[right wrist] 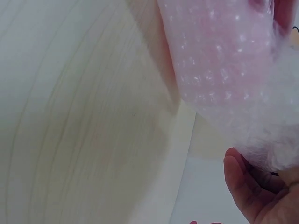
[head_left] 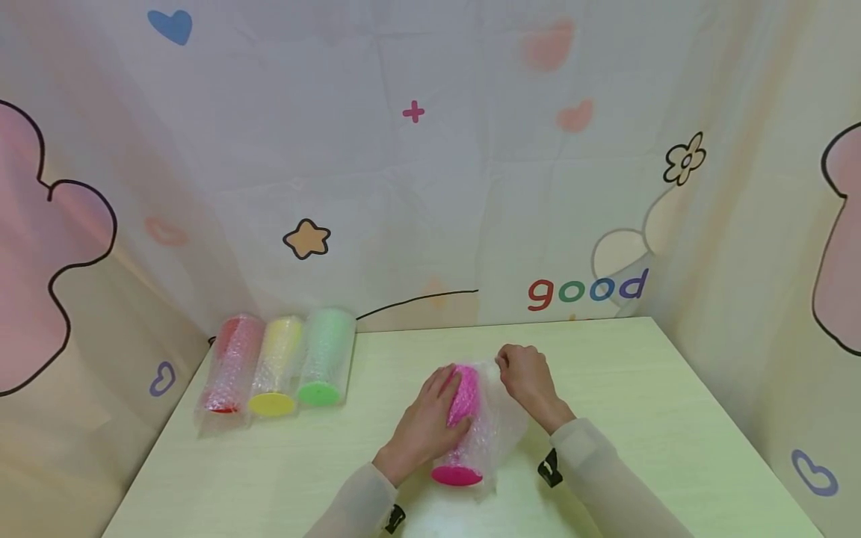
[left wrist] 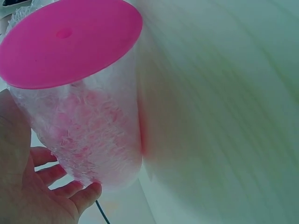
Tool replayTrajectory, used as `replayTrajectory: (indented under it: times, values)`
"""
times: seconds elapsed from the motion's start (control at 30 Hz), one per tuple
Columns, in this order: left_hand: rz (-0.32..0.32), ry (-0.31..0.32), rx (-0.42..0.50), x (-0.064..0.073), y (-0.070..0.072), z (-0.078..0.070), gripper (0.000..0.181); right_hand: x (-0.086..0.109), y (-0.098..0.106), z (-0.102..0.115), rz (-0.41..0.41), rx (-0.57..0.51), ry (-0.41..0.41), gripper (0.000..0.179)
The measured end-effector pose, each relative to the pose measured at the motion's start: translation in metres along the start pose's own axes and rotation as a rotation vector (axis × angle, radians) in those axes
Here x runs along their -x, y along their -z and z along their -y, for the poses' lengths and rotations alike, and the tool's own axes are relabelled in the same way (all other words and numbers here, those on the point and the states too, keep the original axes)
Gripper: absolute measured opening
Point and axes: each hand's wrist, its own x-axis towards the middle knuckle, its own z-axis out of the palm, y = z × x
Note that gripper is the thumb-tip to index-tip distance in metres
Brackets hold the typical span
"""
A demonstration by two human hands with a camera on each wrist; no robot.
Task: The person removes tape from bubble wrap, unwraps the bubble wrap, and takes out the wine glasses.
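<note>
A bright pink cylinder [head_left: 465, 403] with a flat round end [left wrist: 70, 42] lies on the table, partly covered in bubble wrap. My left hand [head_left: 427, 426] grips it from the left, the thumb nearer to me and the fingers bent over its far part. At the far right corner of the bubble wrap [head_left: 501, 418], my right hand [head_left: 530, 379] pinches the loose edge and holds it away from the cylinder. In the right wrist view the bunched sheet [right wrist: 275, 144] meets the fingertips of that hand.
Three similar wrapped cylinders lie side by side at the far left of the table [head_left: 605, 478]: a red one [head_left: 232, 362], a yellow one [head_left: 277, 366] and a green one [head_left: 326, 359]. Behind the table hangs a patterned curtain [head_left: 430, 187], with more cloth at both sides.
</note>
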Motion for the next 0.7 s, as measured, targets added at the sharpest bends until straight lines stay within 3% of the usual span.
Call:
replayTrajectory:
  times: [0.7]
  values:
    - [-0.006, -0.014, 0.011, 0.004, -0.002, 0.004, 0.077, -0.001, -0.008, -0.016, 0.015, 0.012, -0.097, 0.014]
